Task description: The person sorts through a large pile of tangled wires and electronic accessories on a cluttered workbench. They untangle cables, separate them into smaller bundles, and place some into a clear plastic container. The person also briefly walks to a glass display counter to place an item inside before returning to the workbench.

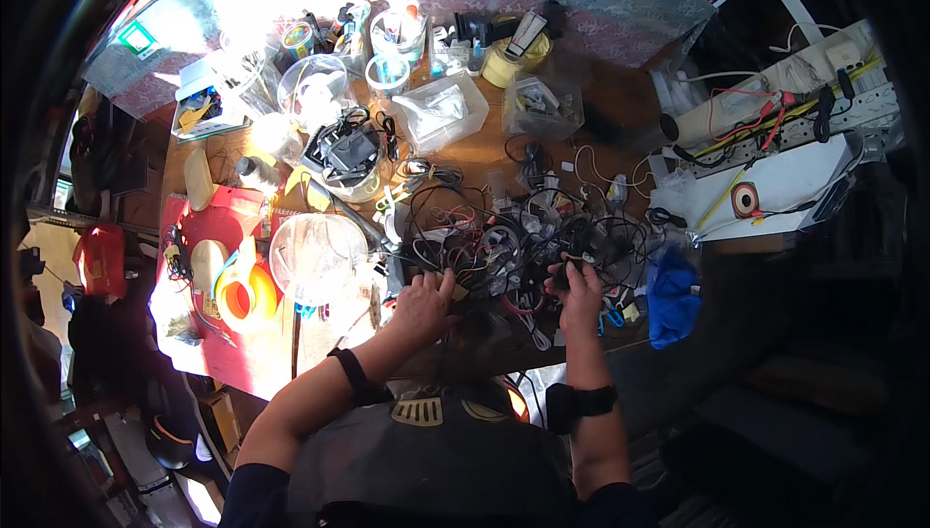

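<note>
A tangled heap of cables point(523, 237), mostly black with some white and red ones, lies at the front middle of the wooden table. My left hand point(421, 307) rests at the heap's near left edge, palm down, its fingers extended over the cables and apparently not gripping any. At the near right side, my right hand point(581, 300) pinches a small black piece point(562, 274) between thumb and fingers; its exact kind is too dark to tell. Small clear plastic pieces and plugs are mixed in among the cords between my hands.
To the left are a clear round tub point(320, 259), an orange tape roll point(246, 297) and a red sheet point(218, 228). Behind stand a container of black adapters point(344, 152) and a clear bin point(441, 113). A blue bag point(673, 295) hangs at the right edge.
</note>
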Motion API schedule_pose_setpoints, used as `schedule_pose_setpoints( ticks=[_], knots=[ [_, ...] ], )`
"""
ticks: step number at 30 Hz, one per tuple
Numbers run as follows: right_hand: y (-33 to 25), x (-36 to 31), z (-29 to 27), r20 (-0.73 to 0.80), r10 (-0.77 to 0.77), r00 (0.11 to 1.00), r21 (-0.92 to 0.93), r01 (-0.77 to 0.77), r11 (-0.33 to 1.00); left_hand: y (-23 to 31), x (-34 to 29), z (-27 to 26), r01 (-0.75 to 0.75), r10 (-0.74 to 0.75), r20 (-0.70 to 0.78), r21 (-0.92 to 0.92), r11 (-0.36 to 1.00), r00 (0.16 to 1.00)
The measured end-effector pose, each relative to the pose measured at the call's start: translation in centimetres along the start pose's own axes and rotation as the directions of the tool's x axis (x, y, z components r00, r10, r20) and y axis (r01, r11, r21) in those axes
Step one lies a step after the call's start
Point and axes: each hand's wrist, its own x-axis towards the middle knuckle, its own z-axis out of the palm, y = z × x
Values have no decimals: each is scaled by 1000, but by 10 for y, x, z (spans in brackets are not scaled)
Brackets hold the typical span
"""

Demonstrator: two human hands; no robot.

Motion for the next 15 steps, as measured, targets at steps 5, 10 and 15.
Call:
schedule_pose_setpoints(
  ticks=[5, 10, 15],
  knots=[
    [-11, 0, 15, 90, -229, 969, -574, 239, 783, -11, 1, 10, -84, 85, 11, -59, 995, 996],
    [-43, -17, 51, 429, -580, 693, -740, 638, 213, -34, -24, 6, -285, 284, -19, -71, 956, 959],
    [14, -7, 121, 803, -118, 584, -570, 811, 131, -46, -33, 9, -352, 353, -3, -67, 934, 936]
  ],
)
